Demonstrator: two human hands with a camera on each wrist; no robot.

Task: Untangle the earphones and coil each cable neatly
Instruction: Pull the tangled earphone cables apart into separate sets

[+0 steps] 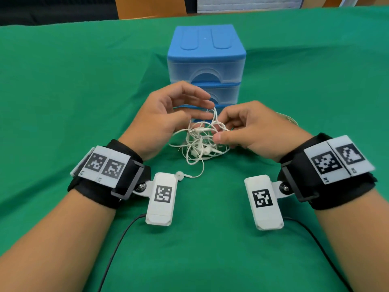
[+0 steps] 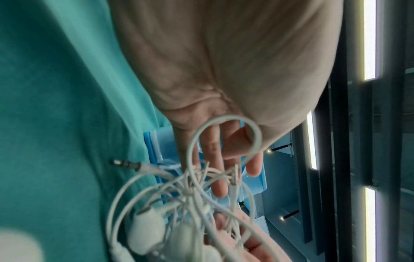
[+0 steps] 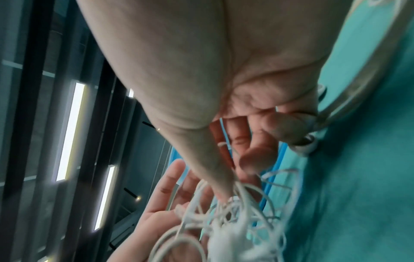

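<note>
A tangle of white earphones point(image 1: 200, 142) hangs just above the green cloth between my hands. My right hand point(image 1: 242, 127) pinches strands of it between thumb and curled fingers. My left hand point(image 1: 174, 110) faces it with fingers relaxed and nearly straight; a cable loop point(image 2: 224, 138) passes in front of those fingers point(image 2: 220, 177). A metal jack plug point(image 2: 125, 164) sticks out of the tangle to the left. The tangle point(image 3: 230, 221) is blurred in the right wrist view, below my thumb. One earbud point(image 1: 180, 174) trails onto the cloth by my left wrist. Another cable loop point(image 1: 291, 120) lies behind my right hand.
A blue-topped plastic drawer unit point(image 1: 206, 60) stands directly behind my hands. The table is covered in green cloth point(image 1: 73, 91). Black leads point(image 1: 117, 245) run from the wrist cameras toward the near edge.
</note>
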